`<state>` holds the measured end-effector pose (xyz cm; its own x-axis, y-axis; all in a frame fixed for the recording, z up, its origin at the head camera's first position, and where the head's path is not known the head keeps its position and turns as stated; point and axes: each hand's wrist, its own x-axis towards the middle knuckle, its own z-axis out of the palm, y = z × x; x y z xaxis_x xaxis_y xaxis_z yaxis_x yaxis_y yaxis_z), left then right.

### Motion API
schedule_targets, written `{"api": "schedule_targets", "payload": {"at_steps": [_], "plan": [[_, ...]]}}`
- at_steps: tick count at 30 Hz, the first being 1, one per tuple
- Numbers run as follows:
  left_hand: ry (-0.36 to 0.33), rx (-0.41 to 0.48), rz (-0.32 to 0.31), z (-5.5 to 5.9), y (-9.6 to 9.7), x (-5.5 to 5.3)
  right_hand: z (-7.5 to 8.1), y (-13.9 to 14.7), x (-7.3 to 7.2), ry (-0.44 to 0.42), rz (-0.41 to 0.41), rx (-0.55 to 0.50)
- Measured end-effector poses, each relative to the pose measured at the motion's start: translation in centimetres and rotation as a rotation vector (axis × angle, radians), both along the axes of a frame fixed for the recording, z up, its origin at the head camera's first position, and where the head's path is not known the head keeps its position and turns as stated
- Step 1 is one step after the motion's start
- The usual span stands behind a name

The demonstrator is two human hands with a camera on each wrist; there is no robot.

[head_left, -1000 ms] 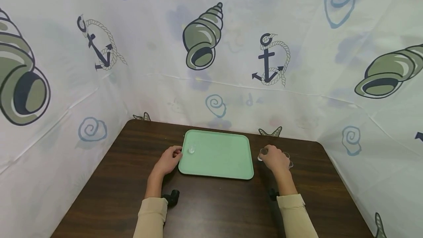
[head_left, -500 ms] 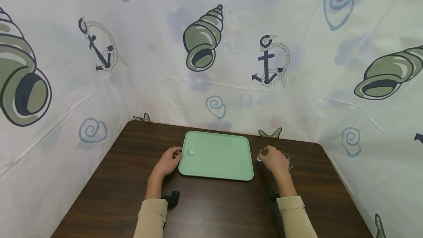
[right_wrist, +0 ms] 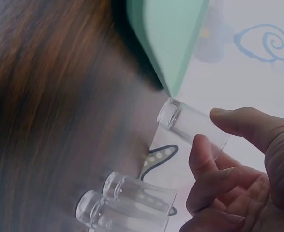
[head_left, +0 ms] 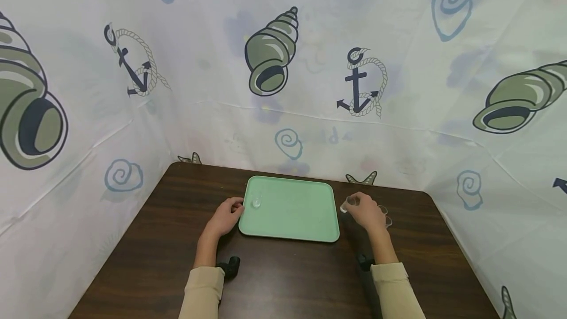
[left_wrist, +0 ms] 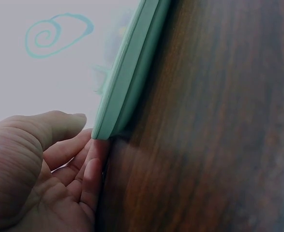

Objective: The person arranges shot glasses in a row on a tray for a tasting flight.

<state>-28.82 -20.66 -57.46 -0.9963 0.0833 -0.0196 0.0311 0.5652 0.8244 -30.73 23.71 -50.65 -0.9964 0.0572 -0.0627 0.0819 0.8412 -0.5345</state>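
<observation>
My right hand [head_left: 368, 212] pinches a clear shot glass [right_wrist: 187, 121] between thumb and fingers, just right of a pale green tray [head_left: 292, 210]. In the right wrist view its thick base overlaps the tray's corner. A second clear shot glass [head_left: 256, 202] stands on the tray near the left edge. My left hand [head_left: 225, 216] rests beside that edge; the left wrist view has its fingertips [left_wrist: 86, 145] at the tray's rim, thumb raised and apart from it.
Two more clear shot glasses, a nearer one [right_wrist: 125, 212] and one beside it [right_wrist: 142, 193], stand on the dark wooden table [head_left: 283, 279] behind my right hand. Fabric [head_left: 212, 63] printed with shells and anchors hangs round the table's back and sides.
My right hand has shifted slightly left toward the tray, and the shot glass in it has moved along, its base lifting a little. The left hand and tray stay put.
</observation>
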Motion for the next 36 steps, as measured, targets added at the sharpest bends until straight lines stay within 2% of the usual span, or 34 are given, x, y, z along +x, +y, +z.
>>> {"api": "schedule_targets", "payload": {"at_steps": [6,9,22,31,36], "plan": [[-0.008,0.011,0.0,0.0,0.0,-0.1,-0.1,-0.2,-0.3,0.019,0.05,-0.161],[-0.005,0.012,-0.008,0.0,0.0,-0.2,0.0,-0.4,-0.2,0.027,0.047,-0.216],[-0.001,0.002,-0.013,0.1,0.0,0.0,-0.4,-2.6,-0.4,0.103,0.007,-0.355],[-0.003,-0.012,-0.013,0.0,0.1,0.3,-1.3,-4.8,-0.3,0.125,0.013,-0.442],[0.004,0.0,-0.011,0.3,0.0,0.1,-1.4,-5.8,-0.7,0.14,0.019,-0.46]]}}
